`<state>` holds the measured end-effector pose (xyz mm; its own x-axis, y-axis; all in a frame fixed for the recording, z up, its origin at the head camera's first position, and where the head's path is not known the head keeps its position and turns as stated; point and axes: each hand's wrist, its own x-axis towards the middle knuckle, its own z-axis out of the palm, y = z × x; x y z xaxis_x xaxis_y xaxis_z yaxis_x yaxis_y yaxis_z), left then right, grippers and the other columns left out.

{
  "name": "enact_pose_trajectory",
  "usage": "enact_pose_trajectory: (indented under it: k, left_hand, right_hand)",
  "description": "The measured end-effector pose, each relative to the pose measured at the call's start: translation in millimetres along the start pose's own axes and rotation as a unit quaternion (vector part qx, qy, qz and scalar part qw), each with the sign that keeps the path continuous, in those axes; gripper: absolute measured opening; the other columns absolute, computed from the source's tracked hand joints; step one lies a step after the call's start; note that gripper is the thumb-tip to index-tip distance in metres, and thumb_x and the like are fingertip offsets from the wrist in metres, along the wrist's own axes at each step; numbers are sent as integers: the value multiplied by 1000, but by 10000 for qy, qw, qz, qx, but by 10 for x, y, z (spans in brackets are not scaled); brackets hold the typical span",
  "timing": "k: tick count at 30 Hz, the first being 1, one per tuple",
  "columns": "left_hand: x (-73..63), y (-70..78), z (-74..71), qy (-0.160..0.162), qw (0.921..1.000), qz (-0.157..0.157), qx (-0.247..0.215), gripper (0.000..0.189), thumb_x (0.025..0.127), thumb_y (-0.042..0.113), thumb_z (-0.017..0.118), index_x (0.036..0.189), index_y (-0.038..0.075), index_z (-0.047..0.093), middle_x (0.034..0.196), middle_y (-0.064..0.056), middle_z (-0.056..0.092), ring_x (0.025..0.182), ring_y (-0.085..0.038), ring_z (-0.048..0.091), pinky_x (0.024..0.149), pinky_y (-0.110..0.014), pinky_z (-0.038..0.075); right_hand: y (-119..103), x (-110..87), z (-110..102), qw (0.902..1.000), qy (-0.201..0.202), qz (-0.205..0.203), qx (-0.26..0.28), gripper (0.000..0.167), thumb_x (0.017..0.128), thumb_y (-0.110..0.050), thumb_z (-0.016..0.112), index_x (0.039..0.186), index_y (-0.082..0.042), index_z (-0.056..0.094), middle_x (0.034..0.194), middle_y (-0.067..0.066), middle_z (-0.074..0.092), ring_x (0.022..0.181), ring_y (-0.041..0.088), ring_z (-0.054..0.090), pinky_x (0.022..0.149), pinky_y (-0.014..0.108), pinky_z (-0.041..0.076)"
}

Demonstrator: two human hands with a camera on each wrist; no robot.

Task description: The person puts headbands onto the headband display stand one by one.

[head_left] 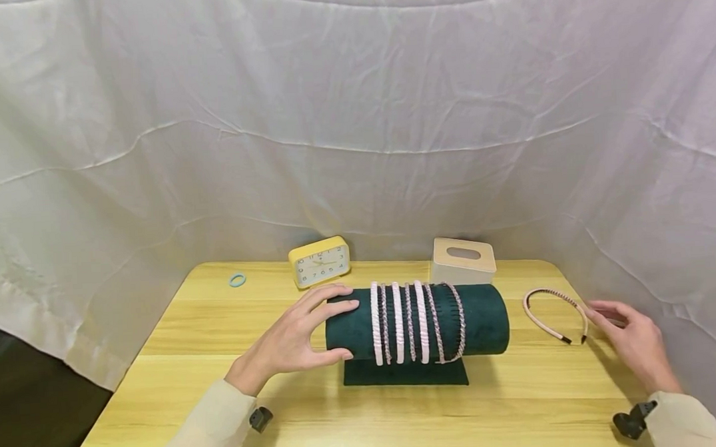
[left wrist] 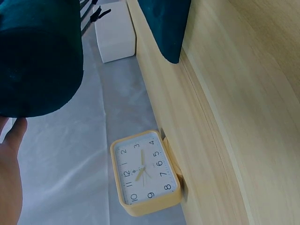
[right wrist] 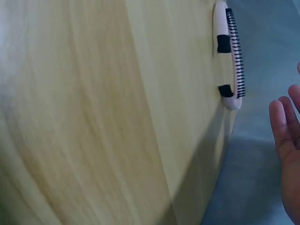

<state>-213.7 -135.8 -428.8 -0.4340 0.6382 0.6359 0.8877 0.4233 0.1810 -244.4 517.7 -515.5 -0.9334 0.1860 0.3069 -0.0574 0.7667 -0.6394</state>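
A dark green velvet headband stand (head_left: pixel 485 318) with a horizontal roll stands mid-table, with several pink and mauve headbands (head_left: pixel 422 321) around it. My left hand (head_left: pixel 297 333) holds the roll's left end, thumb at the front and fingers higher up. In the left wrist view, part of the hand (left wrist: pixel 10 173) shows against the edge of the roll (left wrist: pixel 42 70). To the right, a pale pink headband (head_left: pixel 539 319) with dark tips lies on the table. My right hand (head_left: pixel 633 341) is beside it, fingers extended; in the right wrist view they are apart from the headband (right wrist: pixel 236 61).
Behind the stand are a yellow alarm clock (head_left: pixel 322 262) and a tissue box (head_left: pixel 464 255) with a wooden lid. A small light-blue ring (head_left: pixel 237 280) lies at the back left of the wooden table (head_left: pixel 190 364). Grey curtains (head_left: pixel 353 117) hang around the back and sides.
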Motion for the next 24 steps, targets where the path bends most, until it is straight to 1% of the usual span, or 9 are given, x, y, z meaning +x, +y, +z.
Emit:
enact_pose_trajectory:
  k: [9, 11, 14, 17, 18, 19, 21, 22, 24]
  left_hand:
    - [0, -2, -4, 5, 10000, 19, 18, 75, 96, 56, 81, 157, 21, 57, 161, -10, 54, 151, -29, 50, 122, -48, 50]
    - [0, -4, -1, 1, 10000, 40, 16, 74, 96, 57, 81, 157, 20, 57, 161, -10, 54, 151, -29, 50, 122, -48, 50]
    - [0, -6, 2, -2, 10000, 51, 11, 74, 96, 56, 81, 156, 20, 57, 161, -10, 54, 151, -29, 50, 122, -48, 50]
    - [1, -6, 0, 0, 10000, 31, 5, 74, 96, 56, 81, 156, 20, 57, 161, -10, 54, 151, -28, 50, 122, -47, 50]
    - [1, -5, -1, 1, 10000, 26, 3, 75, 95, 56, 82, 156, 21, 57, 161, -10, 54, 151, -28, 50, 122, -47, 50]
    - [1, -5, -2, 4, 10000, 34, 1, 75, 95, 55, 82, 156, 20, 57, 161, -10, 54, 151, -28, 50, 122, -47, 50]
    - [2, -3, -5, 2, 10000, 51, 4, 75, 95, 55, 83, 157, 20, 57, 162, -10, 54, 151, -28, 50, 123, -46, 49]
    - [2, -2, -6, 4, 10000, 63, 6, 75, 95, 54, 83, 157, 20, 57, 162, -10, 54, 151, -28, 50, 123, -46, 49]
    - [1, -2, -8, 2, 10000, 78, 7, 76, 95, 54, 83, 157, 20, 57, 162, -10, 54, 151, -28, 50, 123, -45, 48]
  right_hand:
    - [124, 61, 70, 9992, -358, -86, -129, 50, 105, -46, 73, 137, -7, 74, 103, -33, 71, 90, -32, 47, 75, 3, 37]
    - [139, 69, 84, 9988, -416, -149, -216, 49, 105, -46, 73, 137, -8, 74, 107, -22, 75, 91, -33, 46, 75, 4, 37]
    - [150, 81, 113, 9980, -446, -295, -332, 44, 105, -42, 74, 134, -9, 76, 121, 3, 77, 94, -33, 43, 78, 10, 37]
    - [165, 91, 152, 9968, -432, -524, -433, 38, 105, -36, 75, 130, -8, 78, 132, 22, 70, 99, -33, 37, 91, 28, 46]
    - [174, 95, 166, 9964, -404, -591, -451, 37, 105, -34, 76, 129, -7, 78, 134, 22, 69, 102, -34, 35, 96, 37, 49]
    - [187, 94, 178, 9962, -396, -637, -436, 36, 105, -33, 76, 129, -6, 79, 136, 13, 71, 105, -33, 36, 100, 47, 49]
    - [222, 90, 201, 9957, -412, -720, -406, 35, 106, -31, 75, 129, -5, 79, 136, -14, 70, 115, -27, 39, 105, 68, 44]
    - [238, 86, 215, 9956, -439, -724, -390, 36, 106, -31, 74, 130, -4, 78, 134, -29, 64, 125, -20, 43, 107, 73, 40]
    - [271, 73, 236, 9958, -533, -669, -332, 38, 108, -32, 72, 133, -4, 77, 131, -42, 50, 142, 0, 47, 111, 77, 36]
